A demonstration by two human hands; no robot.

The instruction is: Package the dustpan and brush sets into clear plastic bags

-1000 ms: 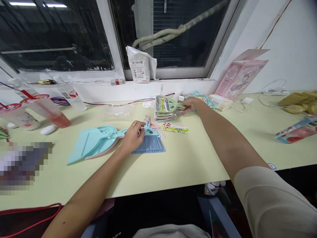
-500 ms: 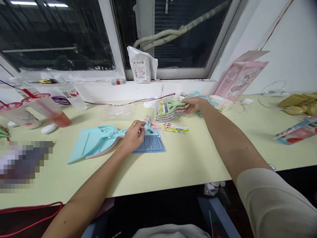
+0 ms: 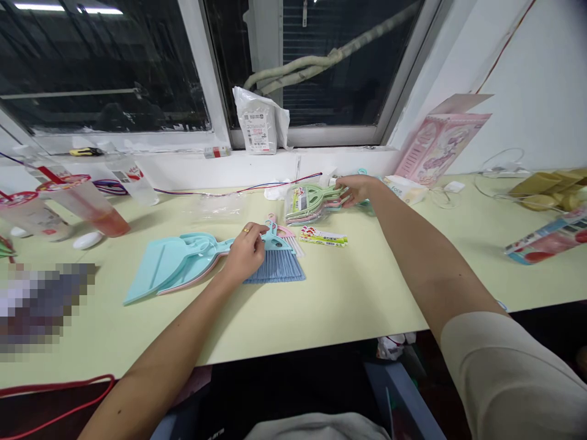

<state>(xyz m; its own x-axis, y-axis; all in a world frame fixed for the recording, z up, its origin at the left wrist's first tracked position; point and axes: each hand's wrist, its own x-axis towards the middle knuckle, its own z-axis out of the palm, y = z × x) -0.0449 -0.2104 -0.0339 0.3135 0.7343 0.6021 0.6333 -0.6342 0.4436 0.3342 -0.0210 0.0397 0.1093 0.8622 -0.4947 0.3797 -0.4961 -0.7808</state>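
Observation:
My left hand [image 3: 246,250], a ring on one finger, is closed at the handle of a blue hand brush [image 3: 277,267]. Its fingers hide part of the grip. Left of it lies a light-blue dustpan [image 3: 158,266], its handle running to that hand, with a pink edge showing underneath. Behind the blue brush sits a small pink brush [image 3: 288,232]. Out at the far side of the table, my right hand [image 3: 358,188] has its fingers curled on the handle end of a bagged green dustpan-and-brush set [image 3: 312,201]. A green-and-white printed packet [image 3: 323,236] lies just in front of that bag.
Clear plastic wrapping [image 3: 220,206] lies toward the window. Drink cups [image 3: 87,205] and a white mouse-shaped object [image 3: 88,240] stand at left. To the right are a tissue pack [image 3: 406,188], a pink box [image 3: 444,143] and a colourful packet [image 3: 545,238].
The view has shifted slightly. My right fingers have moved a little at the bag's end; my left hand stays at the blue brush.

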